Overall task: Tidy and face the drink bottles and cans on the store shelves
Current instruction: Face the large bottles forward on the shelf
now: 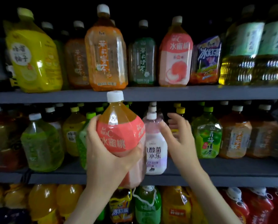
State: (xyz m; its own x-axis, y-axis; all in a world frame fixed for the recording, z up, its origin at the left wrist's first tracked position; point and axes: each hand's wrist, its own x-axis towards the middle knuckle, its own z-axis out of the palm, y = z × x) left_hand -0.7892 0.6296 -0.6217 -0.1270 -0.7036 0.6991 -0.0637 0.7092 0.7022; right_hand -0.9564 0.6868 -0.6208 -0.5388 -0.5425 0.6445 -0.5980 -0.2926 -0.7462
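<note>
The left grip wraps the peach drink bottle around its middle, lifted off the shelf, probably for re-shelving. To its right, the right grip hovers wide by the lilac-white bottle.

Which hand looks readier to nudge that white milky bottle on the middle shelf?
Probably the right hand: it is free, fingers spread beside the white bottle. The left hand grips the peach bottle.

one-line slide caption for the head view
Left hand grips a peach drink bottle while the open right hand hovers beside a white bottle.
</note>
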